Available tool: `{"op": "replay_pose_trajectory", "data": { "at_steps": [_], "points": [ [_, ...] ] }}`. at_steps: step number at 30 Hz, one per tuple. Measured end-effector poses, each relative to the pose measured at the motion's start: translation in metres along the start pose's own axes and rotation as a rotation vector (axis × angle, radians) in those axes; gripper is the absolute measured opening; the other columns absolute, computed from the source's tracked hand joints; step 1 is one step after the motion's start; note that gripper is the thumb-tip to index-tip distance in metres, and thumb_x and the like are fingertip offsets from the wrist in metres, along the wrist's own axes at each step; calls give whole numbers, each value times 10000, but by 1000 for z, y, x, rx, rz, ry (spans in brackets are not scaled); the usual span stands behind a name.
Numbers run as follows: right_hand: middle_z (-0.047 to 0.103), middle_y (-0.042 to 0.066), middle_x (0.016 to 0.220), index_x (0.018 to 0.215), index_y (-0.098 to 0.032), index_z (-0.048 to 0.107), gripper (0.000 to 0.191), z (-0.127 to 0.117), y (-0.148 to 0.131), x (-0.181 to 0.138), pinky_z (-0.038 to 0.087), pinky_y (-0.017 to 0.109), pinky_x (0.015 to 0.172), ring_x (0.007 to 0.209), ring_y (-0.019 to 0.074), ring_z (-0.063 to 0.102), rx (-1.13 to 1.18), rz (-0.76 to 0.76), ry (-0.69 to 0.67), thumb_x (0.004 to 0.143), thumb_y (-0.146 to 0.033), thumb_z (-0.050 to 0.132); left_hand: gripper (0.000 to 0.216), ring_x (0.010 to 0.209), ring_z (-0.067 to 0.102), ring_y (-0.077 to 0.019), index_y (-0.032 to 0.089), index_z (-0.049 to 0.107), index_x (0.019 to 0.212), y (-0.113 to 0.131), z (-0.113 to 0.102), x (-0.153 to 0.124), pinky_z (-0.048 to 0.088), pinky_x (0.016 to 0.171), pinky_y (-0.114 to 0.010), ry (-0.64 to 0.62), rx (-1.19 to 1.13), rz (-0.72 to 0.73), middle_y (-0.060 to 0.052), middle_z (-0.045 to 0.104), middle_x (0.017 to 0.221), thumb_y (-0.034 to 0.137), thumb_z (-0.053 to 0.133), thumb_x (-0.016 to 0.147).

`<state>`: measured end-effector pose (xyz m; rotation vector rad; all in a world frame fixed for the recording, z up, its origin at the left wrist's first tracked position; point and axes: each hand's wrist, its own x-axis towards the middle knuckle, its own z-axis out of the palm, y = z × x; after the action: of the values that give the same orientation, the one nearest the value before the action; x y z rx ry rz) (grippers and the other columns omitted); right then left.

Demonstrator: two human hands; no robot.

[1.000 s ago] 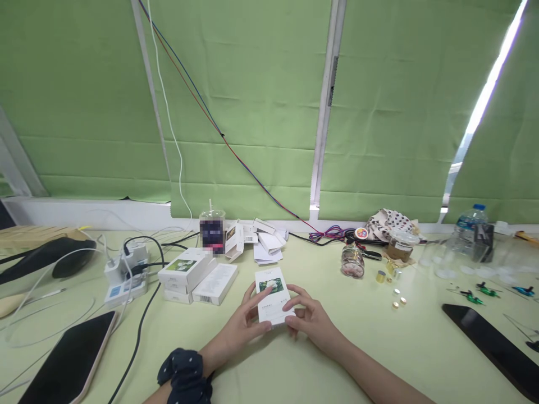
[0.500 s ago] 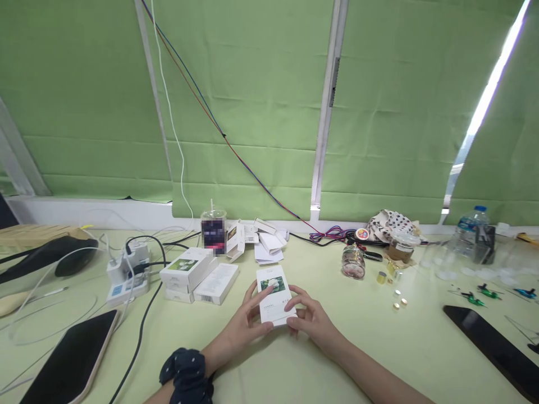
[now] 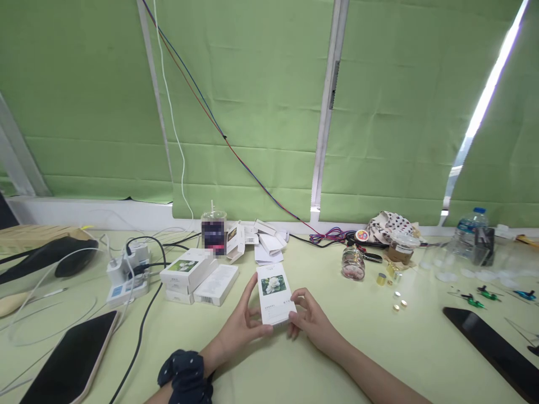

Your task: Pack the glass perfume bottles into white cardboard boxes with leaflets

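A flat white box (image 3: pixel 277 308) with a picture of a white flower among green leaves is tilted up toward me between my hands. My left hand (image 3: pixel 242 322) grips its left side, index finger along the edge and thumb at the bottom left corner. At the lower right corner, my right hand (image 3: pixel 314 321) pinches the box with thumb and curled fingers; some fingertips are hidden underneath. A dark dotted scrunchie (image 3: pixel 185 375) circles my left wrist. Left of my hands, similar boxes (image 3: pixel 188 268) are stacked, with another white box (image 3: pixel 217 285) lying beside them.
Opened cartons and papers (image 3: pixel 269 244) lie behind, by a drink cup (image 3: pixel 214 233). A power strip (image 3: pixel 128 283) with cables and a phone (image 3: pixel 69 359) occupy the left. Rightward are a glass jar (image 3: pixel 352 264), small gold caps (image 3: pixel 396 307), a black phone (image 3: pixel 490 348) and a water bottle (image 3: pixel 469 230).
My left index finger has left the flower picture and now lies along the box's left edge. My right fingers have drawn back from its face to the lower right edge.
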<state>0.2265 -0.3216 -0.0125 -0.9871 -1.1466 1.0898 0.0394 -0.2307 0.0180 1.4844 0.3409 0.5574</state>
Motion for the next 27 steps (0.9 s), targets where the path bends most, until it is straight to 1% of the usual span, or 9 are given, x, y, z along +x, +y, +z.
{"op": "replay_pose_trajectory", "data": {
  "at_steps": [3, 4, 7, 11, 14, 18, 21, 23, 27],
  "points": [
    [606, 22, 960, 916, -243, 372, 357, -2, -1, -1, 426, 246, 559, 690, 135, 608, -71, -23, 11, 778, -396, 664, 1201, 1195, 527, -322, 449, -151, 1431, 1, 2, -1, 514, 882, -434, 62, 90, 63, -95, -71, 1582, 240, 775, 694],
    [610, 18, 939, 899, -240, 375, 348, -2, -2, -1, 417, 245, 586, 741, 143, 594, -123, -42, 35, 760, -337, 679, 1173, 1216, 508, -312, 458, -154, 1427, 0, 3, -1, 502, 910, -432, 69, 139, 81, -68, -114, 1579, 221, 749, 717],
    [598, -5, 871, 825, -227, 390, 342, -1, -5, -2, 398, 254, 646, 759, 142, 535, -329, -82, 123, 666, -162, 686, 1066, 1287, 431, -278, 393, -157, 1447, -5, 6, -2, 395, 1042, -444, 57, 274, 138, -88, 51, 1577, 175, 650, 785],
    [498, -39, 703, 685, -224, 355, 325, 6, -1, 0, 360, 251, 599, 639, 127, 446, -589, -125, 163, 608, -96, 643, 870, 1342, 335, -291, 273, 98, 1461, -10, 11, -2, 312, 1097, -461, 76, 410, 171, -131, 310, 1465, 209, 644, 787],
    [437, -36, 692, 661, -228, 340, 324, 15, 7, -1, 334, 249, 568, 624, 131, 409, -738, -204, 159, 624, -115, 641, 910, 1291, 384, -310, 249, 188, 1412, -10, 15, -1, 338, 1073, -473, 177, 468, 161, -127, 409, 1355, 238, 742, 691],
    [509, 24, 861, 744, -215, 429, 190, 21, 7, -3, 402, 269, 666, 767, 164, 489, -770, -307, -98, 702, -99, 573, 973, 1219, 449, -318, 223, 199, 1366, -13, 10, 4, 355, 1048, -489, 353, 456, 105, -110, 472, 1245, 254, 790, 594],
    [551, 32, 897, 789, -220, 490, 187, 15, 5, 5, 423, 286, 747, 852, 179, 527, -728, -355, -224, 719, -47, 492, 943, 1289, 383, -327, 221, 257, 1345, -18, -6, 7, 286, 1096, -472, 371, 405, 49, -126, 450, 1322, 274, 795, 572],
    [566, 19, 844, 787, -224, 508, 244, 6, 8, 21, 426, 284, 733, 806, 174, 539, -693, -334, -114, 682, -11, 450, 980, 1329, 337, -338, 227, 281, 1362, -19, -18, 7, 254, 1114, -455, 365, 358, 11, -135, 422, 1384, 262, 813, 540],
    [583, 6, 818, 828, -227, 537, 228, -11, 20, 72, 444, 299, 705, 697, 173, 550, -630, -128, 350, 678, -61, 491, 780, 1215, 476, -325, 227, 400, 1330, -15, -33, 3, 355, 1042, -431, 288, 302, -43, -100, 582, 1230, 204, 734, 625]
  ]
}}
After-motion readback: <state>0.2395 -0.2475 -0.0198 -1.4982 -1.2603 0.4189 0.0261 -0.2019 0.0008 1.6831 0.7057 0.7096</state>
